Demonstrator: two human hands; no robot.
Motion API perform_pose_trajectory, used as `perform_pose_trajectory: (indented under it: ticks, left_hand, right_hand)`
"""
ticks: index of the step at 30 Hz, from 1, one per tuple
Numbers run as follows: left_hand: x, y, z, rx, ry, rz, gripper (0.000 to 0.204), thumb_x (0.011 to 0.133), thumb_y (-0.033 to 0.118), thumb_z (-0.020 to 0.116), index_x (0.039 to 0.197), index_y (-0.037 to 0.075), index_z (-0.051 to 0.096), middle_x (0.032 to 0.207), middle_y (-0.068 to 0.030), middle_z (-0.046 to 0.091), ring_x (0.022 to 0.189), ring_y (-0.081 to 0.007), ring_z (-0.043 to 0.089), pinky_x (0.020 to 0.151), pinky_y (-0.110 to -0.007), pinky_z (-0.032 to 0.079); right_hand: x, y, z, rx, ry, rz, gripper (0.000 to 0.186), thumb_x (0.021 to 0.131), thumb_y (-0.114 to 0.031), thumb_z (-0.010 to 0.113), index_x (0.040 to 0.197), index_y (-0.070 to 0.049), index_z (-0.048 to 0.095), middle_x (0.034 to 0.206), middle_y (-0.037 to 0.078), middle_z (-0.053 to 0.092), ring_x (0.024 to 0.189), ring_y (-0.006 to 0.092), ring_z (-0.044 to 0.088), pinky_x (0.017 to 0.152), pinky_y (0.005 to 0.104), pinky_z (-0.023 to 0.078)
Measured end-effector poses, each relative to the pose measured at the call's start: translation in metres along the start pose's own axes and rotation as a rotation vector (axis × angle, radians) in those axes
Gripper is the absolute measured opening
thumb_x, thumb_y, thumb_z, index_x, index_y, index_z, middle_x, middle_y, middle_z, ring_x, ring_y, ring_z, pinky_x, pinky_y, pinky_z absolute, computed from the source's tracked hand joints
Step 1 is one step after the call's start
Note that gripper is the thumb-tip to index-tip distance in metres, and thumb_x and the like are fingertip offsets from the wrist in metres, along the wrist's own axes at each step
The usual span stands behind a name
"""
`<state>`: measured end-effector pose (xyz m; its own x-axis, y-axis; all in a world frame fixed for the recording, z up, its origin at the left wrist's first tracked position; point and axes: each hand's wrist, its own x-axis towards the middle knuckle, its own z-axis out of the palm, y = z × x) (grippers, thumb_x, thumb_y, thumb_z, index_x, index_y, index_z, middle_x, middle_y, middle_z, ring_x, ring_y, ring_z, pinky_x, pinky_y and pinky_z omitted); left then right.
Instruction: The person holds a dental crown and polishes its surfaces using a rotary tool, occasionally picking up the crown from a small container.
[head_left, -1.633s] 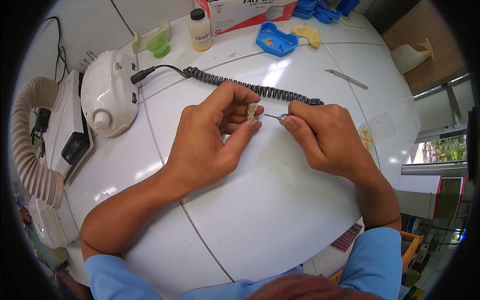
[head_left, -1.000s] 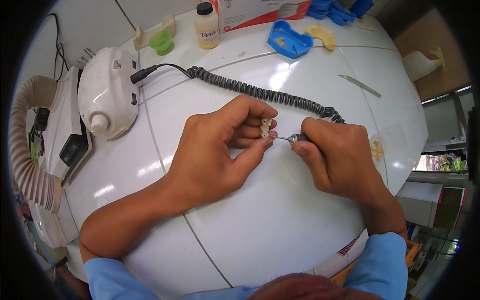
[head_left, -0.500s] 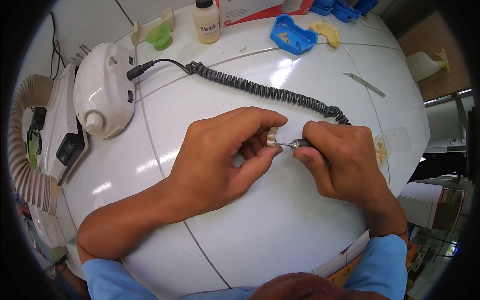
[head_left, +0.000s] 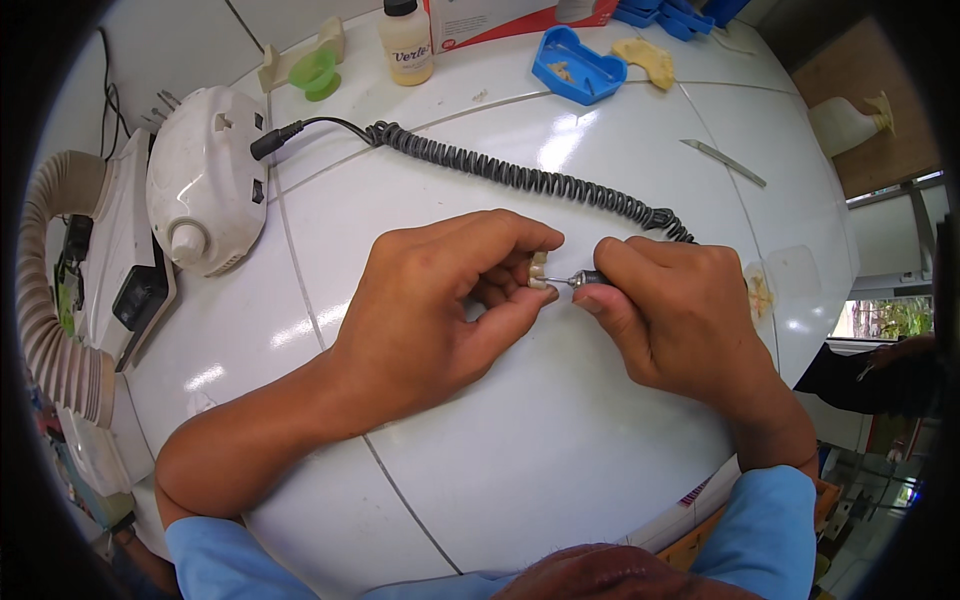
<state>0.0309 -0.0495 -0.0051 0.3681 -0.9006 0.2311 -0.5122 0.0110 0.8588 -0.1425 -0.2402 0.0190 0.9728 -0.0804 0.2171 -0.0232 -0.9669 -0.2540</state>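
Between the fingertips and thumb of my left hand [head_left: 425, 300] is a small tooth-coloured dental bridge [head_left: 538, 268], held up off the table. My right hand [head_left: 685, 310] is wrapped round a dark, metal-nosed dental handpiece [head_left: 592, 279]. From its nose a thin bur [head_left: 557, 281] reaches to the lower part of the bridge and seems to touch it. Most of the handpiece body is hidden by my right hand. A coiled black cord [head_left: 530, 178] runs from behind my right hand to the white control unit [head_left: 205, 190] on the left.
At the back stand a green cup [head_left: 315, 75], a bottle [head_left: 407, 45] and a blue mould tray [head_left: 578, 68] beside a yellowish dental cast [head_left: 645, 62]. A knife [head_left: 722, 162] lies at right, beyond a clear box [head_left: 785, 290]. A ribbed hose [head_left: 38, 270] curves along the left.
Both hands have shifted slightly left in the picture with the bridge and handpiece. The bridge looks a little turned. At the right edge, another person's dark clothing and hand show more.
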Motion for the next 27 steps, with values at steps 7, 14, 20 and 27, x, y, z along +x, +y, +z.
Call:
perform_pose_trajectory:
  ticks: [7, 14, 20, 27]
  left_hand:
    - [0.0014, 0.0016, -0.0013, 0.001, -0.006, -0.004, 0.036, 0.096, -0.002, 0.085, 0.132, 0.0, 0.079, 0.093, -0.004, 0.077, 0.084, -0.01, 0.075, 0.08, -0.027, 0.063]
    - [0.0021, -0.0009, -0.0002, -0.029, -0.008, -0.004, 0.035, 0.097, -0.002, 0.083, 0.132, -0.001, 0.079, 0.091, -0.0036, 0.076, 0.083, -0.0093, 0.073, 0.079, -0.027, 0.063]
    - [0.0028, 0.0004, -0.0008, -0.027, -0.015, -0.012, 0.034, 0.097, -0.002, 0.083, 0.131, -0.001, 0.079, 0.091, -0.0032, 0.075, 0.082, -0.0091, 0.073, 0.079, -0.027, 0.062]
    - [0.0029, 0.001, -0.0006, -0.04, -0.026, -0.022, 0.033, 0.098, -0.003, 0.083, 0.131, -0.001, 0.079, 0.092, -0.0029, 0.075, 0.083, -0.0087, 0.072, 0.081, -0.027, 0.062]
  right_hand:
    - [0.0, 0.0024, 0.0003, 0.009, -0.001, -0.021, 0.032, 0.108, -0.041, 0.077, 0.095, -0.013, 0.069, 0.069, 0.005, 0.065, 0.058, 0.0298, 0.068, 0.05, 0.0451, 0.047]
    - [0.0008, 0.002, -0.0005, 0.007, -0.005, -0.023, 0.033, 0.108, -0.041, 0.077, 0.095, -0.012, 0.068, 0.071, 0.005, 0.066, 0.06, 0.0302, 0.069, 0.051, 0.045, 0.048]
    - [0.0007, 0.0015, 0.0006, 0.01, 0.007, -0.025, 0.033, 0.109, -0.041, 0.076, 0.095, -0.012, 0.068, 0.072, 0.005, 0.066, 0.06, 0.0307, 0.069, 0.051, 0.0451, 0.049]
    - [-0.0004, 0.0, 0.0007, -0.01, 0.0, 0.001, 0.033, 0.109, -0.041, 0.075, 0.095, -0.012, 0.068, 0.072, 0.005, 0.068, 0.06, 0.0308, 0.069, 0.051, 0.0449, 0.049]
